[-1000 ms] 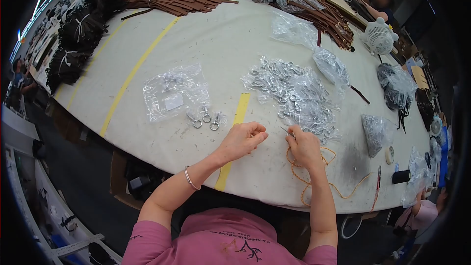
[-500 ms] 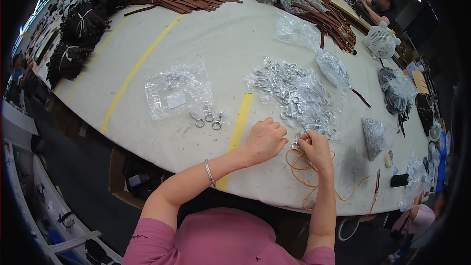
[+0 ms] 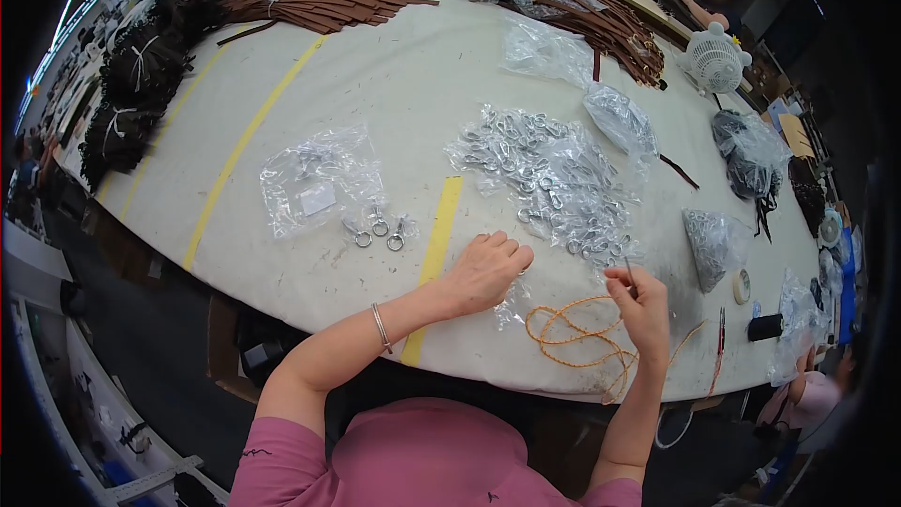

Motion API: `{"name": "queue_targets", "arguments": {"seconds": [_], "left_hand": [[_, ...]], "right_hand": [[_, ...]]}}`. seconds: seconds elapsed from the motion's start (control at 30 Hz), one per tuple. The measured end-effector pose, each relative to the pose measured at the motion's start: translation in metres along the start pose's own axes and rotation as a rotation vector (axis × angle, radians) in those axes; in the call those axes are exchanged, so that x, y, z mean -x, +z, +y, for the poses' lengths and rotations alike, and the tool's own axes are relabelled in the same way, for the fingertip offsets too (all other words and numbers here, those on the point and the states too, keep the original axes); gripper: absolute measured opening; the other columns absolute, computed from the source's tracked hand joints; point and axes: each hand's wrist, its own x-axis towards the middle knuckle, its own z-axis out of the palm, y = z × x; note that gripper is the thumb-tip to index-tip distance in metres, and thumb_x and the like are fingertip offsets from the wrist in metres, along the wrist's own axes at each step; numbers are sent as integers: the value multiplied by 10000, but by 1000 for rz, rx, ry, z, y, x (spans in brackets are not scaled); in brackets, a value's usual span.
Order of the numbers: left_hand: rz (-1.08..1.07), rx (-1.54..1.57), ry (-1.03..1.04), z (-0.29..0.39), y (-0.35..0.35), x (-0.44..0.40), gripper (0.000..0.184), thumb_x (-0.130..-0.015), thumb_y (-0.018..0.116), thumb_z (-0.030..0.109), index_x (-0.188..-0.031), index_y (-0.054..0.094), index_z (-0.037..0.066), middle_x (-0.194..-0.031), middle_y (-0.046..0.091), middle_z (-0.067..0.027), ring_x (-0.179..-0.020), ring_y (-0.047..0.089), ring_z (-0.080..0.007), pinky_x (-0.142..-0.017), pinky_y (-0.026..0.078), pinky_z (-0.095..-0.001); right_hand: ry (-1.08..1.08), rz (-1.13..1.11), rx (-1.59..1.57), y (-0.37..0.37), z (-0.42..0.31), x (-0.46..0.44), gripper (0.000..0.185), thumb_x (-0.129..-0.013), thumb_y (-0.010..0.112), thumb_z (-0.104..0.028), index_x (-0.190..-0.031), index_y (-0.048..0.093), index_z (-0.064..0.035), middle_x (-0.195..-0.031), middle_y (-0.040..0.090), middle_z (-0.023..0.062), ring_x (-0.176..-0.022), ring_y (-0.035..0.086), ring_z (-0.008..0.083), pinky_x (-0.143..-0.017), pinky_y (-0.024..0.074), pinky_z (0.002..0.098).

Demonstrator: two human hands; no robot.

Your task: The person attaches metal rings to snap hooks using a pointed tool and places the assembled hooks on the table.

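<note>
Just past loosely coiled orange cord point(image 3: 569, 343) on the tabletop point(image 3: 310, 272), pinching a thin dark tool point(image 3: 629, 268) in the right grip point(image 3: 644, 306). Curling the left grip point(image 3: 488, 272) over a clear plastic wrapper point(image 3: 511, 306); cannot tell whether pinched or merely covered. Farther off, can see a heap of bagged metal clips point(image 3: 552, 190), then brown straps point(image 3: 328, 7).

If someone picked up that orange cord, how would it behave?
The orange cord would probably hang floppy, since it lies in loose curves. It looks thin, so it is likely light. Its loops cross one another near the right hand, so it might tangle when lifted.
</note>
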Motion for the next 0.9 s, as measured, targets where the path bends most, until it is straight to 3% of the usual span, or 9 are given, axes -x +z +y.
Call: {"name": "queue_targets", "arguments": {"seconds": [0.1,0.2,0.37,0.5,0.57,0.6,0.7,0.8,0.9], "left_hand": [[114,129,49,0,1,7,180,-694,527,-24,-852,479,48,-793,501,-71,-797,487,-249,-711,379,-355],[146,145,100,0,0,11,163,-714,526,-15,-855,474,49,-783,494,-67,-792,484,-245,-714,378,-359],[212,18,-46,-3,-10,16,177,-729,584,53,-878,489,39,-812,510,-63,-787,489,-243,-704,388,-356],[270,89,-111,-11,-17,18,217,-738,623,109,-915,532,21,-810,536,-74,-783,486,-251,-704,395,-354],[211,200,-145,-18,-17,18,181,-769,612,117,-905,550,15,-802,562,-68,-774,513,-211,-702,409,-327],[182,256,-158,-20,-18,17,166,-784,607,121,-900,559,12,-797,575,-64,-769,527,-191,-702,416,-313],[132,1080,-505,-20,-23,15,144,-827,572,115,-918,571,4,-803,607,-44,-752,561,-121,-685,435,-264],[82,1075,-450,-23,-22,16,137,-845,550,99,-934,593,3,-825,617,-29,-744,563,-69,-658,440,-221],[15,832,-441,-17,-25,18,144,-845,546,97,-930,610,0,-768,615,-37,-730,556,-73,-636,441,-228]], "right_hand": [[-11,-179,-124,47,-4,-5,227,-741,628,-112,-921,618,27,-621,546,72,-561,482,102,-520,385,242],[-66,-202,-19,84,-9,-18,195,-732,627,-128,-861,613,16,-624,567,104,-553,530,186,-538,410,298],[-127,-302,126,99,-10,-30,130,-764,576,-112,-820,563,4,-626,578,134,-583,569,278,-556,423,364],[-143,-262,33,98,-18,-25,95,-779,547,-91,-803,525,-2,-605,555,123,-555,543,266,-539,406,354],[-102,-251,-93,95,-27,-24,80,-782,537,-77,-779,509,-2,-614,540,118,-547,523,252,-533,396,346],[-181,-199,-107,96,-25,-26,77,-783,535,-71,-777,505,-1,-623,531,118,-548,512,244,-532,393,340],[-354,-88,-113,99,-21,-32,68,-782,530,-53,-772,496,5,-650,510,118,-552,486,222,-532,386,326],[-366,-108,-93,97,-29,-37,66,-778,531,-39,-771,492,14,-665,507,122,-562,482,217,-536,389,321],[-312,-151,-148,101,-26,-39,74,-780,538,-40,-783,495,21,-669,525,121,-560,495,206,-530,395,311]]}}
